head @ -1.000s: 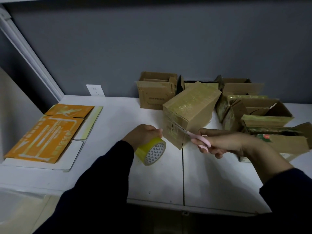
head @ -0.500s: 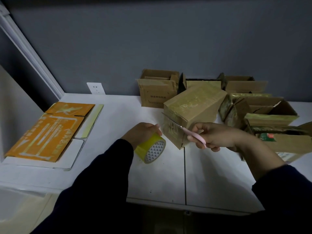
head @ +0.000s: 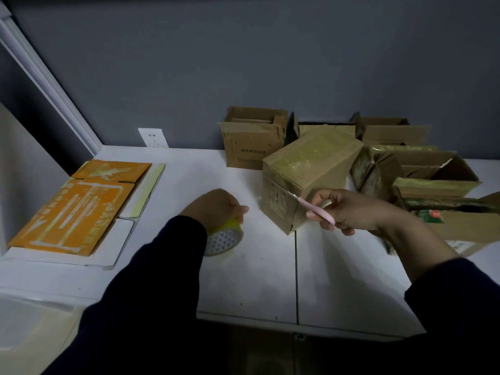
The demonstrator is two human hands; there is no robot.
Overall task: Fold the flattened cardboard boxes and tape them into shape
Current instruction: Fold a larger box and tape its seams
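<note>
On the white table (head: 270,280), near its middle, a taped cardboard box (head: 305,174) stands tilted, its top face glossy with yellowish tape and one near corner pointing toward the viewer. Left of it, the left hand (head: 216,207) is curled down over a yellow tape roll (head: 226,236), gripping it from above so that the roll sits on the table with its patterned core facing the near side. To the right, the right hand (head: 349,209) is closed around pink-handled scissors (head: 316,211), whose thin blades reach left to the box's near-right edge (whether they touch the cardboard cannot be told). Both arms wear dark sleeves.

Behind and to the right of the taped box, several open cardboard boxes (head: 253,142) crowd against the grey wall (head: 243,63), flaps up, some with tape on their rims. At the far left, flattened orange cardboard (head: 75,209) lies on a white sheet, well apart from the hands. A white wall socket (head: 153,137) sits low on the wall, just above the tabletop.
</note>
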